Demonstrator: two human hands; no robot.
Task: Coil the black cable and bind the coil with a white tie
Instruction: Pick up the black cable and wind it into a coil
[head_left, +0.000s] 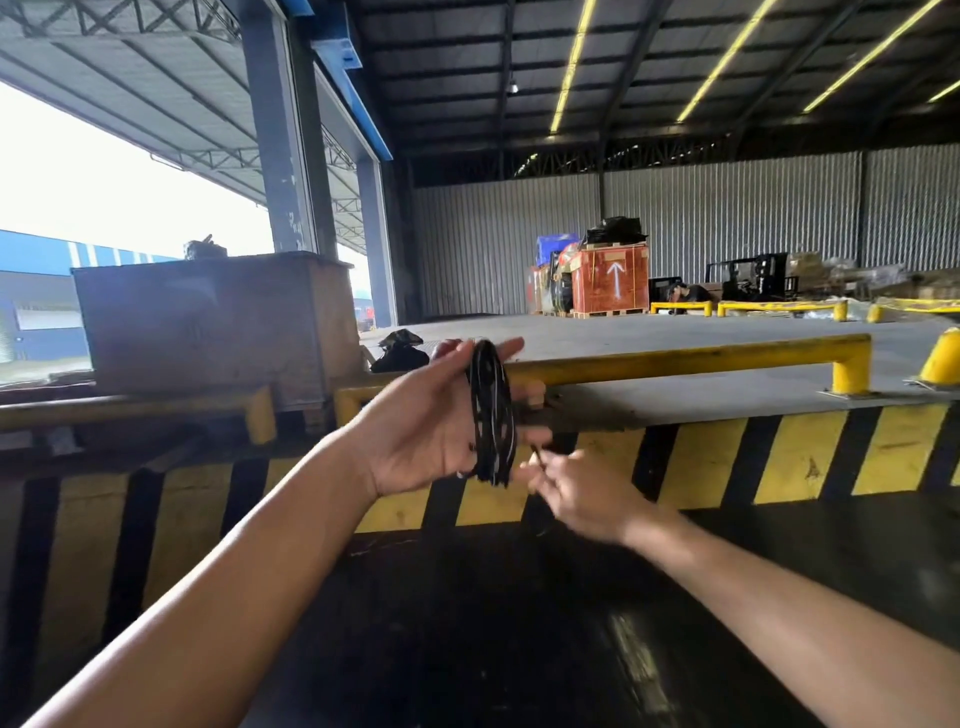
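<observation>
The black cable is wound in several loops around the fingers of my left hand, which is held palm up at chest height with its fingers spread. A small white bit shows at the lower edge of the coil by my palm; I cannot tell what it is. Just below and to the right, my right hand is blurred and pinches the loose black end of the cable between its fingertips. No white tie is clearly visible.
In front of me runs a loading dock edge striped yellow and black, topped by a yellow guard rail. A large brown crate stands at the left. Red crates and a forklift stand far back.
</observation>
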